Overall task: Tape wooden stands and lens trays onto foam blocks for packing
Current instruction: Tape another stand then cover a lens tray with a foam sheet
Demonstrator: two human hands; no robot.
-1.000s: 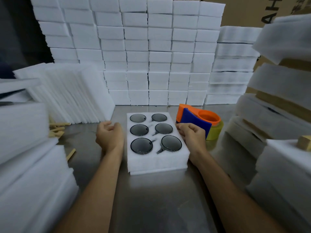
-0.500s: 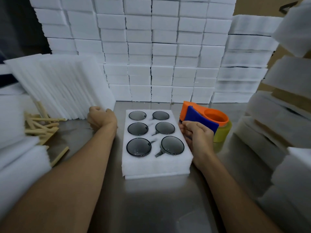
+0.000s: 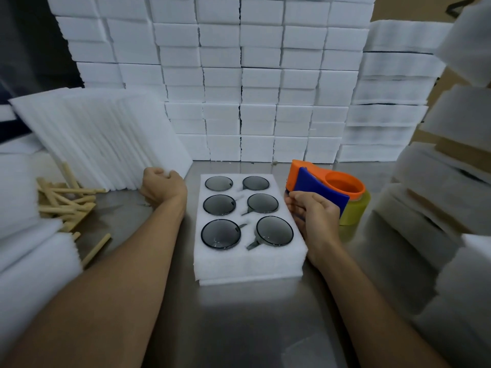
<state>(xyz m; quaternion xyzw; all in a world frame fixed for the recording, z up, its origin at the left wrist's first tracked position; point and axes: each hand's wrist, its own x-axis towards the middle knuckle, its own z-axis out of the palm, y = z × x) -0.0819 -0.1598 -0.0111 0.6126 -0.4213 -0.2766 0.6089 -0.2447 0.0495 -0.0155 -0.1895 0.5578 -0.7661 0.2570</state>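
Observation:
A white foam tray lies in the middle of the steel table, with several dark round lenses set in its pockets. At the tray's right edge my right hand grips the blue handle of the orange tape dispenser, which carries a yellowish tape roll. My left hand, left of the tray, has its fingers curled on the lower corner of the leaning foam sheets. Wooden sticks lie in a loose pile further left.
A tall wall of stacked foam blocks closes off the back. More foam stacks, some with wood and cardboard, crowd the right side and the near left. Bare steel shows in front of the tray.
My left hand has moved from beside the tray up and left to the leaning foam sheets. My right hand has closed round the tape dispenser's handle.

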